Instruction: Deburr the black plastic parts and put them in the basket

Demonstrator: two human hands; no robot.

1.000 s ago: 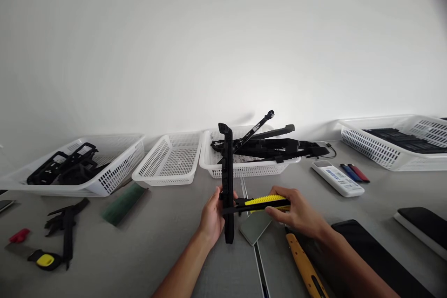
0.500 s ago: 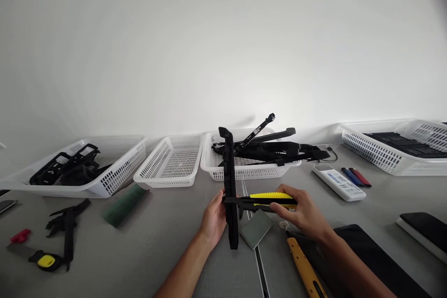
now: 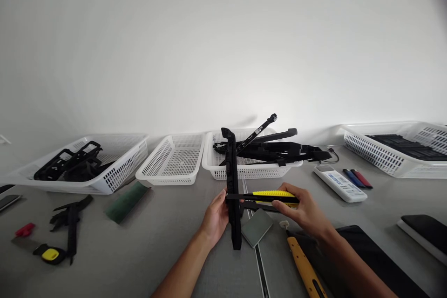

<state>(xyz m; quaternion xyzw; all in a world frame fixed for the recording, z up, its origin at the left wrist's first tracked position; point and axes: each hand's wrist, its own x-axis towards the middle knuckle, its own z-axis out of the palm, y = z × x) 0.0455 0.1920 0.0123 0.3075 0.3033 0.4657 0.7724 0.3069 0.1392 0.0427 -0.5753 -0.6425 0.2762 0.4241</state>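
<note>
Grey table (image 3: pixel 167 228); left hand (image 3: pixel 213 219) grips long black bent-topped strip (image 3: pixel 232 179), right hand (image 3: pixel 303 207) yellow-black tool (image 3: pixel 274 193).

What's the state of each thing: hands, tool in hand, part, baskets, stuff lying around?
Left hand: gripping black part
Right hand: gripping yellow tool
Black part: held, crossed by yellow tool
Yellow tool: held level; contact with black part unclear
Left basket: partly filled
Middle basket: loaded, dark pieces sticking out
Right basket: partly filled
Orange-handled tool: lying on table
Green piece: lying on table
</note>
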